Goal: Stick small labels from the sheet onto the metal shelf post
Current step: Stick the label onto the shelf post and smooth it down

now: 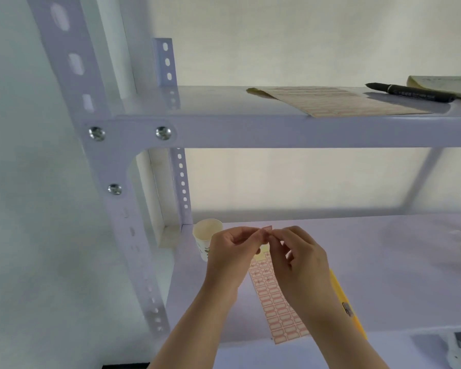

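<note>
Head view: both hands are pinching one label above the sheet; next, it needs pressing onto the post.

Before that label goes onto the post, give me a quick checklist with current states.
1. Small label off the label sheet: ok, pinched between the left hand and the right hand.
2. Adhesive side facing the shelf post: cannot tell.
3. Label flat, unfolded: cannot tell, too small.
4. Path leftward to the post: ok, only a paper cup sits behind.
5. Bare post face available: ok, none stuck on yet that I can see.
</note>
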The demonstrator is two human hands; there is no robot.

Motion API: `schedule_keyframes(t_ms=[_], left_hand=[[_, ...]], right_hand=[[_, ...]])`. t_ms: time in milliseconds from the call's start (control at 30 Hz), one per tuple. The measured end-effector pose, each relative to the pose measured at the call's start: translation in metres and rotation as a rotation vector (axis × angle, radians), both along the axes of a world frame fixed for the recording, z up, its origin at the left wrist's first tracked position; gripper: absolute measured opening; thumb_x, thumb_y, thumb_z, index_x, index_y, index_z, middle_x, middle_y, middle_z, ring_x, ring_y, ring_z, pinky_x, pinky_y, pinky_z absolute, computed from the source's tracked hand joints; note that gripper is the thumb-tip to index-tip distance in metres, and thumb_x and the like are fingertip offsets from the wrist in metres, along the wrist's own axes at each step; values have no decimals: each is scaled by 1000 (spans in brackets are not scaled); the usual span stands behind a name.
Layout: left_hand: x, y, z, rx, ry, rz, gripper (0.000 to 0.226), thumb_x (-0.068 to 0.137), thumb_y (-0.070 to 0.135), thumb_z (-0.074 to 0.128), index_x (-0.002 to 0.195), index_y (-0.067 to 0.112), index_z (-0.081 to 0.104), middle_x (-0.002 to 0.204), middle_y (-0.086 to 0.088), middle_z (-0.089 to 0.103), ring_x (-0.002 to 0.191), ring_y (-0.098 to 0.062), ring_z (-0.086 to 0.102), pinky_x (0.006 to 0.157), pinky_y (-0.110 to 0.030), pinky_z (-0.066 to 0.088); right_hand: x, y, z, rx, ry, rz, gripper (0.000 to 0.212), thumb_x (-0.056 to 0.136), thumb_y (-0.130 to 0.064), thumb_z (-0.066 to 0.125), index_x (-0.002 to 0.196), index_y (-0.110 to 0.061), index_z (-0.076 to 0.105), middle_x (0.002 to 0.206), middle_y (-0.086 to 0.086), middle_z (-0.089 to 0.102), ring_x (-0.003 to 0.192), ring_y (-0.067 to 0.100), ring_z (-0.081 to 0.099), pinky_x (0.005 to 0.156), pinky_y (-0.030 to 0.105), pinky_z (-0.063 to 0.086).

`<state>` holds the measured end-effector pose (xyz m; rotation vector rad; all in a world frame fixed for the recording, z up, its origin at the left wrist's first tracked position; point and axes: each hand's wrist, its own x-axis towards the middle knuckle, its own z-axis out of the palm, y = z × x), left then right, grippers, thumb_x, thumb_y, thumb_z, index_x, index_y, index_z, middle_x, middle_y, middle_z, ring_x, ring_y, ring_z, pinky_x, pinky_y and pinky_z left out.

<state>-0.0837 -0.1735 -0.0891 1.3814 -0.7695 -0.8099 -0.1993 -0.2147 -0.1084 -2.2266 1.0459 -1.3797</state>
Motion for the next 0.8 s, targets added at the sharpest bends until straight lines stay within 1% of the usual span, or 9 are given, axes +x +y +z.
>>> schedule_keyframes(t_ms=[67, 200, 267, 300, 433, 533, 600, 700, 800], left_hand=[[4, 9, -1, 1, -21, -11, 8, 85, 21, 76, 84, 18, 82, 79, 2, 81, 66, 1, 66, 61, -10, 52], [5, 26, 0, 26, -81, 4, 9, 85, 18, 73, 81, 18, 81, 68, 10, 77, 58, 7, 65, 56, -8, 48], [3, 36, 2, 16, -90, 10, 9, 85, 16, 72, 81, 18, 80, 65, 12, 76, 56, 9, 64, 54, -6, 47], [1, 42, 3, 8, -90, 16, 9, 85, 16, 72, 82, 17, 80, 64, 12, 76, 55, 9, 64, 53, -5, 46], [-8, 62, 10, -20, -88, 44, 9, 85, 14, 73, 82, 15, 81, 63, 11, 75, 55, 8, 63, 54, -7, 46], [-17, 77, 16, -43, -110, 101, 10, 85, 11, 73, 81, 13, 82, 62, 11, 75, 56, 6, 65, 53, -6, 46], [-24, 87, 21, -67, -127, 143, 13, 85, 11, 73, 78, 17, 83, 65, 9, 77, 62, 3, 69, 56, -8, 49], [-35, 101, 27, -110, -96, 210, 16, 84, 9, 74, 78, 21, 83, 71, 8, 79, 70, -1, 73, 66, -11, 54], [-43, 117, 32, -158, -25, 268, 13, 85, 7, 74, 85, 17, 83, 78, 4, 81, 76, -2, 75, 71, -12, 55]], right_hand=[[0, 14, 2, 57, -48, -10, 20, 91, -6, 64, 93, -21, 77, 85, -12, 71, 66, 8, 63, 55, 16, 47], [-6, 32, 13, 421, -281, -89, 19, 89, -12, 65, 86, -28, 75, 73, -13, 75, 68, 5, 68, 57, 21, 52], [-10, 40, 20, 544, -342, -43, 18, 88, -12, 67, 85, -28, 76, 74, -14, 76, 65, 4, 69, 60, 27, 57], [-10, 45, 24, 586, -370, -10, 19, 88, -12, 68, 83, -27, 77, 72, -12, 77, 62, 3, 67, 60, 27, 57], [-13, 64, 39, 640, -407, 105, 19, 87, -7, 68, 75, -18, 77, 61, -9, 74, 53, 0, 61, 51, 16, 50], [-19, 71, 43, 666, -400, 149, 20, 87, -10, 68, 72, -18, 78, 63, 1, 73, 54, 8, 55, 52, 20, 48], [-24, 76, 46, 697, -412, 189, 18, 87, -10, 67, 74, -16, 78, 67, 9, 72, 55, 12, 53, 54, 22, 47], [-28, 82, 49, 712, -431, 250, 18, 88, -10, 67, 76, -16, 79, 68, 9, 71, 53, 10, 53, 52, 17, 47], [-28, 91, 52, 718, -444, 314, 19, 88, -10, 66, 76, -16, 79, 61, 1, 67, 52, 9, 52, 51, 15, 47]])
